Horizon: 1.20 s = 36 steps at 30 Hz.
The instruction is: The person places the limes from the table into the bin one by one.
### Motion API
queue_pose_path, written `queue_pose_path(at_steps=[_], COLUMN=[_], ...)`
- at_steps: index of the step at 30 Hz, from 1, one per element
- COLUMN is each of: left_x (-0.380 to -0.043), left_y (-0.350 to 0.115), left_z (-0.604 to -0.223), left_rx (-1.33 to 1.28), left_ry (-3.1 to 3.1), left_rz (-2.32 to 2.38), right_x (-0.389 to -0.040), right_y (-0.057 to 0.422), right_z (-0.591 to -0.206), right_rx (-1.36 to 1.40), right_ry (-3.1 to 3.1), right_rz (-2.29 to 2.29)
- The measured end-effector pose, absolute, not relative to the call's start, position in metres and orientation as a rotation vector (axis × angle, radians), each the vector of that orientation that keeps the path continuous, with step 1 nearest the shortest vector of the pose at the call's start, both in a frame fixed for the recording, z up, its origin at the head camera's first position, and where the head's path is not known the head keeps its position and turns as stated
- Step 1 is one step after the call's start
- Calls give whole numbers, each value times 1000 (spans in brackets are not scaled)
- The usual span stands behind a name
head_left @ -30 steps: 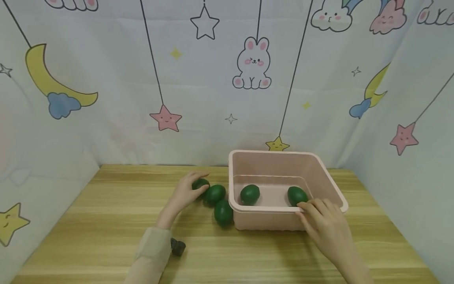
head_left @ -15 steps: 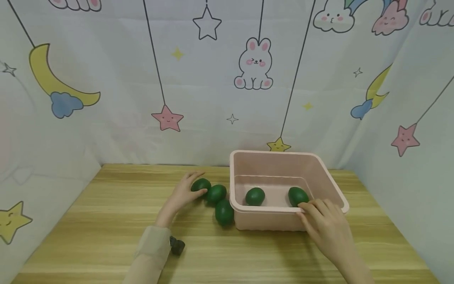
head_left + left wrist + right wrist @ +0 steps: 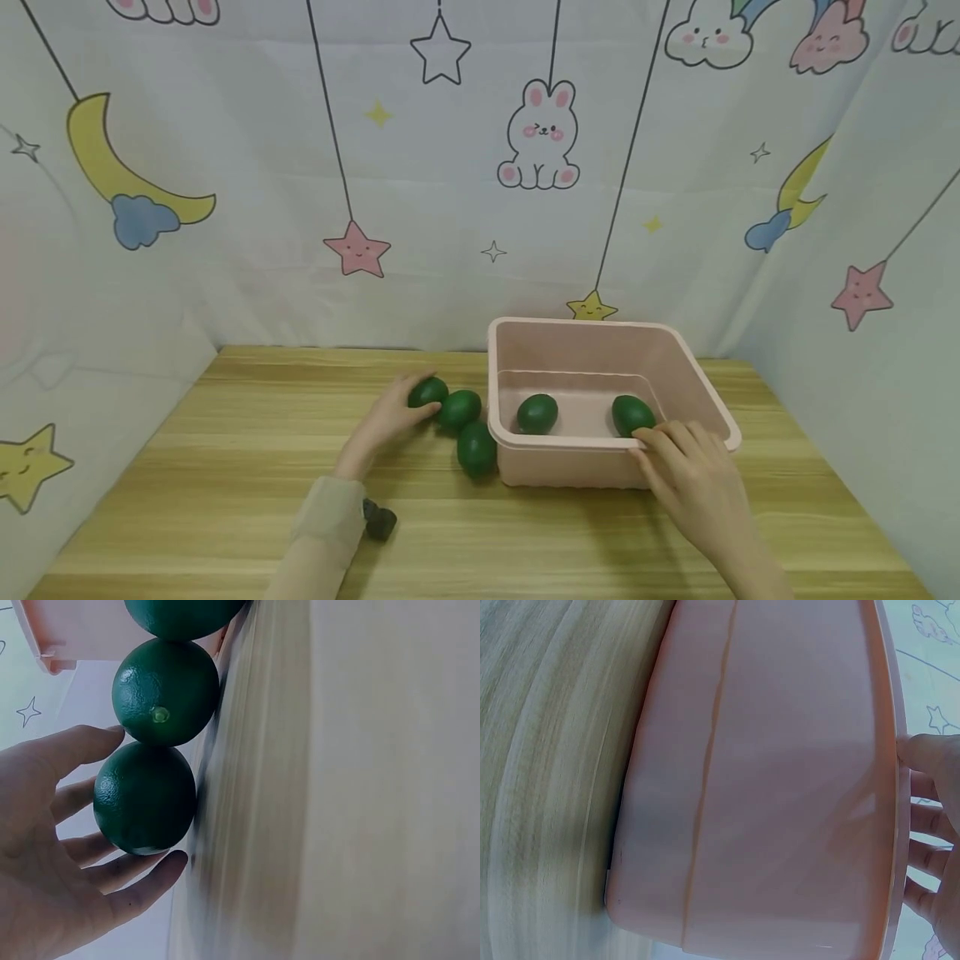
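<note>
Three limes sit in a touching row left of the pink plastic bin point(image 3: 570, 462). My left hand point(image 3: 390, 415) is curled round the farthest lime point(image 3: 430, 392), thumb at its near side where it meets the middle lime point(image 3: 460, 412). In the left wrist view the fingers pass behind that lime point(image 3: 144, 799), and the palm stays apart from it. The nearest lime point(image 3: 476, 450) lies against the bin's left wall. My right hand point(image 3: 693, 475) pinches the bin's front rim near its right corner. Two more limes, one left point(image 3: 537, 414) and one right point(image 3: 633, 415), lie inside.
A small black object point(image 3: 381, 523) shows beside the left sleeve cuff point(image 3: 327, 508). The wood-grain table point(image 3: 225, 467) ends at a white cloth backdrop point(image 3: 420, 308) printed with cartoon figures, which also closes off both sides.
The left fingers have closed in around the farthest lime. Inside the bin the left lime rolled a little rightward, then settled. The right hand keeps its place on the rim.
</note>
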State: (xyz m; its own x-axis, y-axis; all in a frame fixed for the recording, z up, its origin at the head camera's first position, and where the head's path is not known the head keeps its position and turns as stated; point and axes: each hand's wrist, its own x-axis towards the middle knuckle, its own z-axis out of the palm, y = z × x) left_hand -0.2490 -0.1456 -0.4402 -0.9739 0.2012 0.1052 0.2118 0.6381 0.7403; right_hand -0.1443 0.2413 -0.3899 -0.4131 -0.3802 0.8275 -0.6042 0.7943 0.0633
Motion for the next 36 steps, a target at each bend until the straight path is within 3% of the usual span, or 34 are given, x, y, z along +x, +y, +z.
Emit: queue_pose_path(at_steps=[36], left_x=[-246], left_y=[-143], left_z=[-441], left_rx=[-214], left_ry=[-2774], left_rz=[-1358], right_x=[-145], right_y=[240], right_z=[-387], right_rx=[741], right_ry=[-2040], right_rz=[298])
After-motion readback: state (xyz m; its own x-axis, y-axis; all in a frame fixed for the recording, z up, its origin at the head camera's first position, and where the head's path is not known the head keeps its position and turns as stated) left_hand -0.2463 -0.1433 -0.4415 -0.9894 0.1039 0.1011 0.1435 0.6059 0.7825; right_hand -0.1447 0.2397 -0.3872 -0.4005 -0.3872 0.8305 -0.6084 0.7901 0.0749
